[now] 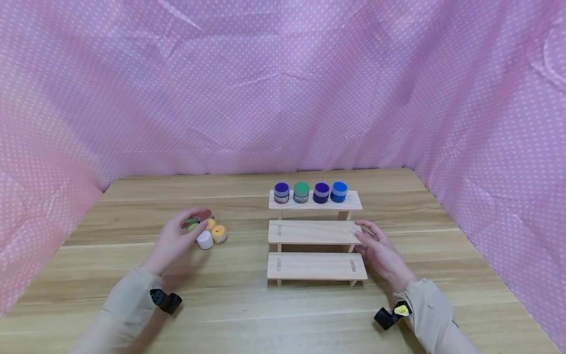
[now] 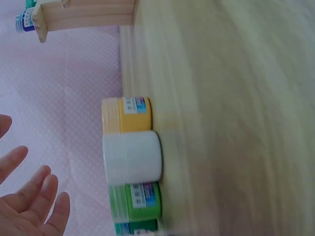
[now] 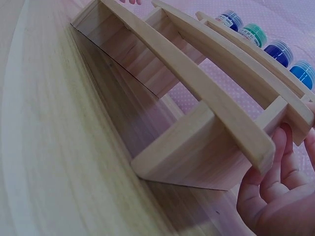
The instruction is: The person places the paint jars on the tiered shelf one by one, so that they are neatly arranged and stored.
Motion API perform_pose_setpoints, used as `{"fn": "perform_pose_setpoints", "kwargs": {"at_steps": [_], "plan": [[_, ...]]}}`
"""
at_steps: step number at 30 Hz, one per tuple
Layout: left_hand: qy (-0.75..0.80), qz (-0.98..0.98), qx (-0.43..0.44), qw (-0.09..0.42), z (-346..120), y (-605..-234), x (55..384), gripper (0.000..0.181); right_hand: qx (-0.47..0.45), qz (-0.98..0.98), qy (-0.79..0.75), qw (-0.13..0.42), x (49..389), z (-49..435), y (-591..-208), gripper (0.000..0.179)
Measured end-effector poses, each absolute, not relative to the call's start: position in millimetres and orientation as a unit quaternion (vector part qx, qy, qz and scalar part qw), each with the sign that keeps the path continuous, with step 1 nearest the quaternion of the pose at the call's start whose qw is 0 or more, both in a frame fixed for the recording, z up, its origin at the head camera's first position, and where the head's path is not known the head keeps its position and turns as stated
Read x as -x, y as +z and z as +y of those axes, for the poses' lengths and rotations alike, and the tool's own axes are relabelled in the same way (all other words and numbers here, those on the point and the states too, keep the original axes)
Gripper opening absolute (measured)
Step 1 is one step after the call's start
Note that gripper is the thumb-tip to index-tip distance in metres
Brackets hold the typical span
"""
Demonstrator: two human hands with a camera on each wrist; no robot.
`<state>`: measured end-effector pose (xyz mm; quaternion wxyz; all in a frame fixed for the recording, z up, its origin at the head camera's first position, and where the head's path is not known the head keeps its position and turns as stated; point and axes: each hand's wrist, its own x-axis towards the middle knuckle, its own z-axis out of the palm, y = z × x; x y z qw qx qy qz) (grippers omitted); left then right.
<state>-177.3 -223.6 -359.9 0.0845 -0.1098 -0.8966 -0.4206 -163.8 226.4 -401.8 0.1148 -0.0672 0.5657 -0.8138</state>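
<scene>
My left hand (image 1: 179,238) hovers over a cluster of small paint jars, its fingers loosely spread. In the left wrist view these fingers (image 2: 34,196) hold nothing and look apart from the jars. The cluster includes a white jar (image 1: 205,240), an orange-yellow jar (image 1: 219,234), a light green jar (image 2: 142,201) and a dark green one (image 2: 142,227), partly cut off. A three-tier wooden rack (image 1: 316,266) stands right of centre. My right hand (image 1: 384,255) grips its right end at the middle shelf (image 1: 314,232), fingers curled at the shelf's edge in the right wrist view.
Along the rack's top shelf (image 1: 353,200) stand several jars: a purple jar (image 1: 281,192), a green jar (image 1: 301,192), a dark violet jar (image 1: 321,192) and a blue jar (image 1: 339,191). A pink dotted cloth (image 1: 283,98) hangs behind the wooden table (image 1: 230,314).
</scene>
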Motion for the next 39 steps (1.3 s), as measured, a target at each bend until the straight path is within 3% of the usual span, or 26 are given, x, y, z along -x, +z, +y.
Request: {"fn": "perform_pose_setpoints", "kwargs": {"at_steps": [16,26,39], "plan": [[-0.388,-0.915,0.095,0.051,-244,-367,168,0.043,0.066,0.572,-0.809,0.117,165,225,-400,0.022],[-0.349,-0.934,0.077,-0.015,-246,-367,164,0.050,0.062,0.576,-0.807,0.116,166,225,-401,0.022],[-0.329,-0.939,0.098,0.003,-246,-371,165,0.040,0.052,0.582,-0.803,0.114,164,226,-402,0.021]]}}
